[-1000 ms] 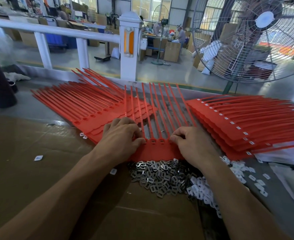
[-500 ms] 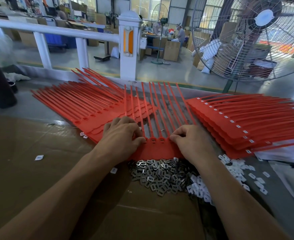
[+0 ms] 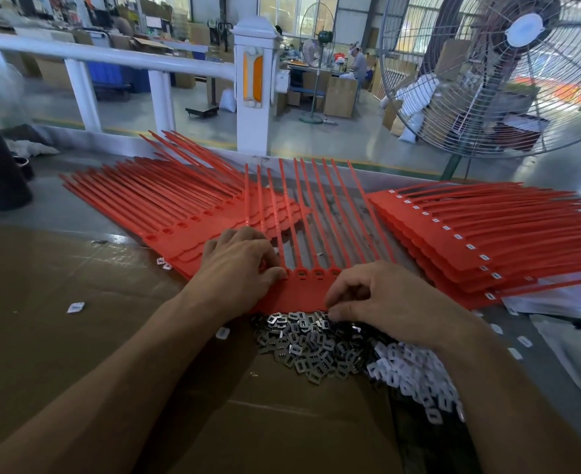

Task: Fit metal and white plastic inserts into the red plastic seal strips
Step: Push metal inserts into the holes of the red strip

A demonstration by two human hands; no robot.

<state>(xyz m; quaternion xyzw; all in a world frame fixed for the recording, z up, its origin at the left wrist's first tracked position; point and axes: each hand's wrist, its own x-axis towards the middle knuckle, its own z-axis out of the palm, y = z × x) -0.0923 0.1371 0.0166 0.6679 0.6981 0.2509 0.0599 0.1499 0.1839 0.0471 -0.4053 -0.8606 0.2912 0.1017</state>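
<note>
- While my left hand (image 3: 239, 268) pins the working sheet of red seal strips (image 3: 292, 292) flat, fingers curled down on its left edge by the sockets, my right hand (image 3: 381, 299) is at the sheet's near edge, right above the metal inserts (image 3: 302, 343).
- Right fingertips (image 3: 333, 314) are bent and touching the top of that pile (can't tell if I've actually got 1 pinched yet).
- So the step looks like grabbing a metal clip for 1 of the open sockets (image 3: 317, 273) in front of me.
- Next move needs a single clip picked cleanly, turned the right way, and pressed into a socket.
- White inserts (image 3: 415, 374) sit just right of the metal ones; the finished stack (image 3: 453, 248) with white showing is off to my right, and the unfilled stack (image 3: 179, 217) lies to my left.
</note>
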